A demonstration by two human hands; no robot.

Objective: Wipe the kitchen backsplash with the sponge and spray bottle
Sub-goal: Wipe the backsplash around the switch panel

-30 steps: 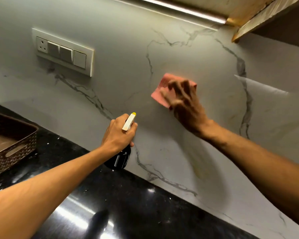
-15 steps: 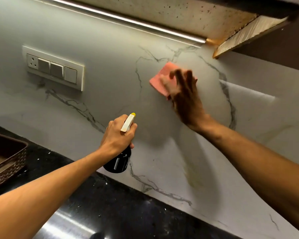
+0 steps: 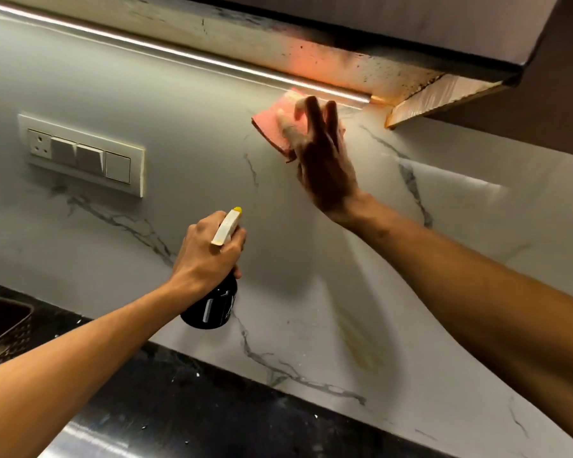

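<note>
The right hand (image 3: pixel 325 160) lies flat against the wall, its fingers straight and a little spread, pressing a thin pink rectangular sponge (image 3: pixel 269 128) onto the white, grey-veined marble backsplash (image 3: pixel 311 266). No finger curls round the sponge; it is held only by pressure against the stone. The fingers cover its right part, and its left corner and lower edge show beyond them. The sponge sits high on the backsplash, just below the bright light strip (image 3: pixel 179 56) that runs under the speckled overhead cabinet (image 3: pixel 344 66), whose underside glows pinkish above it.

Lower and to the left, the left hand (image 3: pixel 209 256) is wrapped tightly round the neck of a glossy black spray bottle (image 3: pixel 212 309), its fingers curled just under the bottle's cream trigger head with a yellow nozzle tip. The bottle hangs in the air, roughly upright, its nozzle turned toward the backsplash. I cannot tell whether a finger lies on the trigger.

Left of both hands, a cream switch plate (image 3: pixel 83 153) with one socket and three rockers is set in the wall. A faint yellowish streak (image 3: pixel 358 345) marks the stone beneath the right forearm. A black speckled stone countertop (image 3: pixel 196 408) meets the backsplash's lower edge, and a dark brown woven basket (image 3: pixel 4 322) stands on it at the far left.
</note>
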